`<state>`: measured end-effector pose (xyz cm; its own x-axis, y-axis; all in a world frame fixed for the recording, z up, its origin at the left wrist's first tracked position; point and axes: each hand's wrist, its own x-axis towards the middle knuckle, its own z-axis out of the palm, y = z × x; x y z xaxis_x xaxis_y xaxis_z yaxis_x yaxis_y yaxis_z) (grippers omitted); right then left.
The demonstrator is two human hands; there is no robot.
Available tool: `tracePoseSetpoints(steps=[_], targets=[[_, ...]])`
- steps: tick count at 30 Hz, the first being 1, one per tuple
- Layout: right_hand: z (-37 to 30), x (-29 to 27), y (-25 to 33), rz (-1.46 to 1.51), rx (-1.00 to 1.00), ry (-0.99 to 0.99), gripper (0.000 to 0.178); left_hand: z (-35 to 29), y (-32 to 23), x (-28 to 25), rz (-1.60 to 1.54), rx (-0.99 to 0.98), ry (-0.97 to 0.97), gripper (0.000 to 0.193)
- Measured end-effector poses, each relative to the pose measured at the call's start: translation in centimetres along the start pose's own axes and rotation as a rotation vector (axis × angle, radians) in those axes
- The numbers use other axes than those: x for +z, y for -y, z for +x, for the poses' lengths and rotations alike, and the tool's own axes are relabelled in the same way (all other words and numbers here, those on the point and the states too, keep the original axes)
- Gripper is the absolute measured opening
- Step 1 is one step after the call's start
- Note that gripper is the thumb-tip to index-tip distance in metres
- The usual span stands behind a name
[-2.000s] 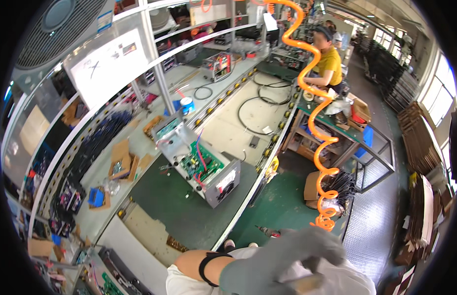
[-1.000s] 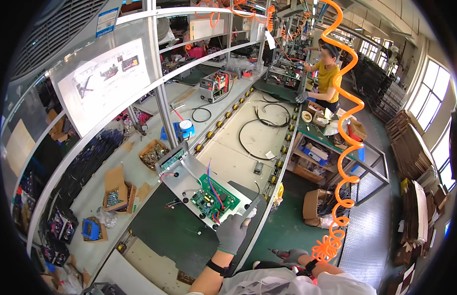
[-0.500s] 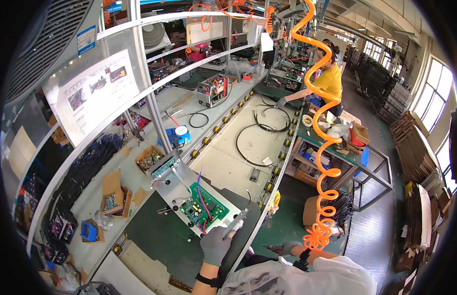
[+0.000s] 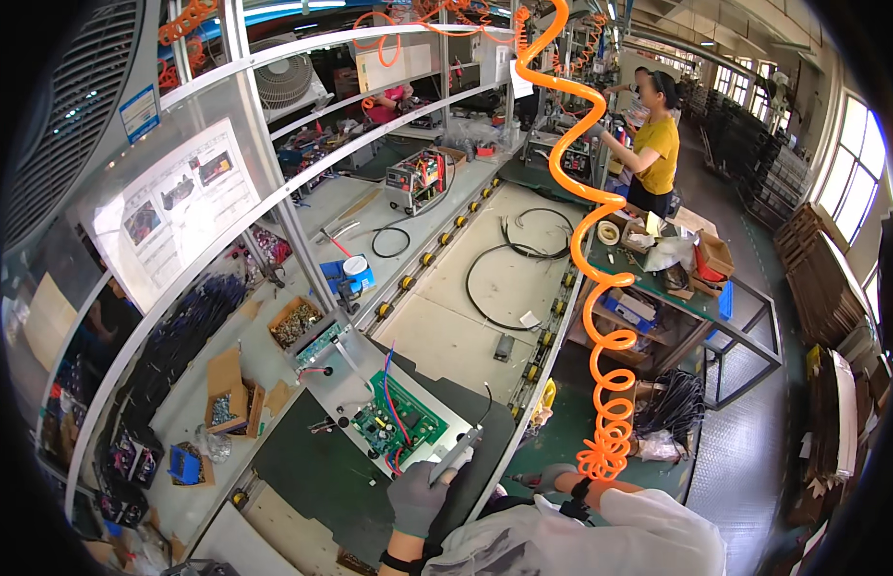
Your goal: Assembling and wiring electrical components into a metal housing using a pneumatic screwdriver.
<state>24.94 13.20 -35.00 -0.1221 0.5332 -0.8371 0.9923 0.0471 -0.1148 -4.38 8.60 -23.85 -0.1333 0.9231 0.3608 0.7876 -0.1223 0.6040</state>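
Note:
My left hand [image 4: 418,497], in a grey glove, is closed on the near right corner of a metal panel [image 4: 346,372], with the thumb along its raised edge. A green circuit board [image 4: 408,415] with red and blue wires is mounted on this panel, and a smaller green board [image 4: 322,343] sits at its far left end. Beneath the panel lies a dark green mat [image 4: 312,494]. Low on the right, my gloved right hand [image 4: 552,478] is curled beside the conveyor, near the bottom of an orange coiled hose [image 4: 615,413]. Whatever is in its fingers is too small to make out.
Boxes of screws [image 4: 230,403] and a blue tub [image 4: 355,274] stand along the left bench. Black cables [image 4: 485,288] lie on the conveyor bed ahead. A green side table [image 4: 648,278] holds cartons. Farther off stands a co-worker in yellow [image 4: 653,144].
The co-worker has drawn an arm back from the conveyor and stands more upright, arms toward the equipment. My view has shifted slightly. My left hand keeps its hold on the metal panel.

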Motion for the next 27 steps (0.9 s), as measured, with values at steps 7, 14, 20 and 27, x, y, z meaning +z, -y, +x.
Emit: tracePoseSetpoints(steps=[7,14,20,27], targets=[[-2.0,-0.9,1.8,-0.059,-0.015,0.101,0.051,0.1,0.2,0.2,-0.007,0.063,-0.008,0.038],[-3.7,-1.8,3.6,-0.01,0.111,0.1,0.056,-0.1,0.5,0.2,0.008,0.03,0.02,0.037],[0.6,1.2,1.6,0.052,0.144,0.098,0.059,0.1,0.5,0.5,0.013,0.102,-0.018,0.035],[-1.9,-1.7,3.1,-0.037,0.049,0.124,0.05,0.4,0.1,0.1,-0.006,0.078,-0.013,0.034]])
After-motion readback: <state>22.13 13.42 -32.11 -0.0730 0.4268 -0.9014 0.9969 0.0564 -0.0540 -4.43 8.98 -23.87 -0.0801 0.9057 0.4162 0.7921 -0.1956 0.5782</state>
